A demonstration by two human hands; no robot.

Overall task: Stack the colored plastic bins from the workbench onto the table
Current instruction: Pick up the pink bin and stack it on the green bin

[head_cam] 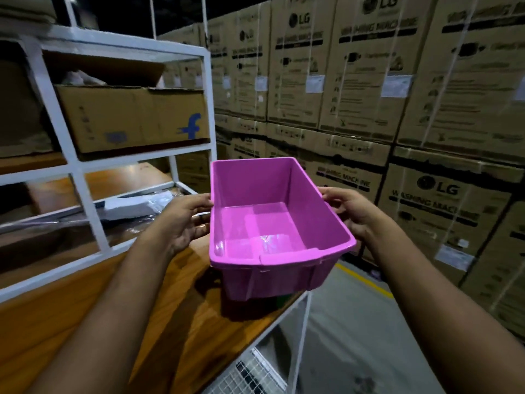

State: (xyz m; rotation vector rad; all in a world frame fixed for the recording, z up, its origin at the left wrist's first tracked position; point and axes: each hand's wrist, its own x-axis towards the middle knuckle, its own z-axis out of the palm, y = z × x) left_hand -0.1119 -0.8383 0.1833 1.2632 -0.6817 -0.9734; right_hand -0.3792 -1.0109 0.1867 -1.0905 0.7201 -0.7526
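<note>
A pink plastic bin (272,223), empty and open side up, hangs in the air over the right corner of the wooden workbench (119,314). My left hand (184,220) grips its left rim and my right hand (349,209) grips its right rim. The bin tilts slightly toward me. A small patch of something green (284,300) shows just under the bin's near bottom edge; I cannot tell what it is.
A white metal shelf frame (88,194) stands on the workbench at the left, holding a cardboard box (133,118) and plastic-wrapped items. A wall of stacked cardboard cartons (397,109) fills the right. Grey floor with a yellow line (366,280) lies beyond the bench edge.
</note>
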